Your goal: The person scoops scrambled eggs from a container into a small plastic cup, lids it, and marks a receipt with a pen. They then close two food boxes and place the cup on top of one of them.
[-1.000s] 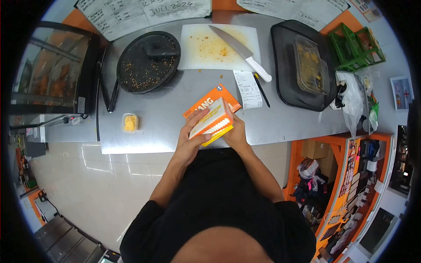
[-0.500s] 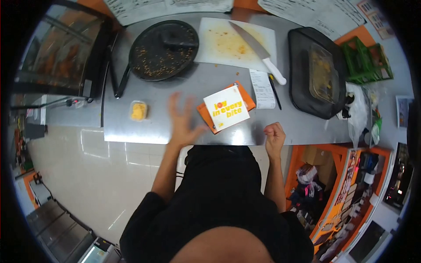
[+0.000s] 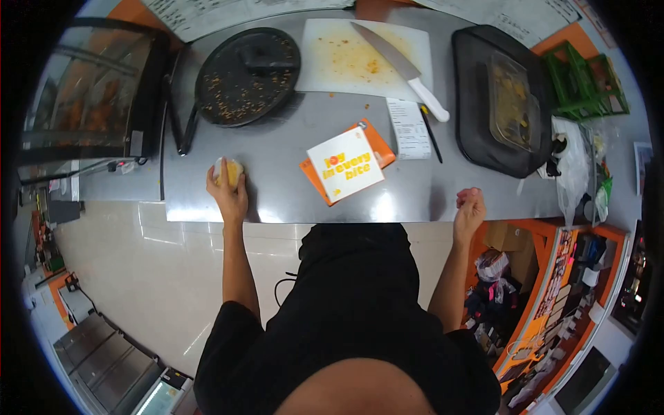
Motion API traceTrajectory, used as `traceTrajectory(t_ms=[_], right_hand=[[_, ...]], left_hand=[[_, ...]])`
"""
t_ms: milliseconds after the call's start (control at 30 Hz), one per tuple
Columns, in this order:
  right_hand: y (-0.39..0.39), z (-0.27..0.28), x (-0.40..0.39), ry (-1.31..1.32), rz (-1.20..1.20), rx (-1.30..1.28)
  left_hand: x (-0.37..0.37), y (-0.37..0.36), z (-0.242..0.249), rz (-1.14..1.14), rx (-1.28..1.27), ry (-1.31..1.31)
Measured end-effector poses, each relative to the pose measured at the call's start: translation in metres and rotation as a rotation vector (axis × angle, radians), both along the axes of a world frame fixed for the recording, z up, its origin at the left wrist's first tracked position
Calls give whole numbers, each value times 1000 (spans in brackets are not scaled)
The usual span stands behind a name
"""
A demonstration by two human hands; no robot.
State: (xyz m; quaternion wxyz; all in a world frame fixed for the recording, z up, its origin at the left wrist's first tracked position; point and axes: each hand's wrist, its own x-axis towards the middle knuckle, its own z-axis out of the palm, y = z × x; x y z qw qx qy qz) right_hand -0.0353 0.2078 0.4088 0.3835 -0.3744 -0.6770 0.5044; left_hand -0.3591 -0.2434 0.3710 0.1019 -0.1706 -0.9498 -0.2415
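Note:
At the left front of the steel counter, my left hand (image 3: 229,199) is closed around a small clear tub (image 3: 227,173) of yellow food. The fingers cover much of the tub's sides. My right hand (image 3: 470,207) is curled closed over the counter's front edge on the right; whatever is inside its fingers, if anything, is hidden. Between the hands lies a white square box (image 3: 345,165) printed "joy in every bite". It rests askew on an orange box or packet (image 3: 377,144), which shows at its edges.
Behind are a black round pan (image 3: 242,104) with crumbs, a white cutting board (image 3: 332,62) and a white-handled knife (image 3: 398,59). A receipt (image 3: 409,131) and pen (image 3: 432,138) lie nearby. Right: a black tray (image 3: 474,104) holding a clear container (image 3: 512,104), and green baskets (image 3: 577,83).
My left hand has moved left from beside the white box and taken hold of the yellow food tub. My right hand has shifted right, still curled. The view has shifted slightly.

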Motion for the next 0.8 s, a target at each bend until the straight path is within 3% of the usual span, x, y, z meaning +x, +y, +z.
traceTrajectory(t_ms=[100, 167, 233, 267, 367, 433, 567, 633, 700, 800], right_hand=[[20, 1, 10, -192, -16, 164], [57, -3, 37, -191, -273, 105], [110, -1, 72, -226, -448, 215], [141, -1, 86, -229, -550, 283], [242, 2, 133, -265, -747, 338], [318, -19, 164, -371, -823, 429], [412, -19, 172, -575, -590, 404], [463, -39, 173, -579, -482, 150], [459, -17, 158, -518, -413, -155], [463, -1, 149, -500, -418, -288]], left_hand=[[38, 22, 25, -48, 215, 59], [75, 49, 70, -63, 244, 110], [125, 101, 126, -142, 289, 31], [148, 119, 117, -183, 325, 15], [198, 193, 96, -739, 130, -84], [215, 254, 78, -882, 105, -198], [218, 311, 13, -921, 75, -247], [218, 319, 16, -897, 93, -266], [226, 319, 21, -806, 119, -303], [233, 315, 22, -742, 204, -329]])
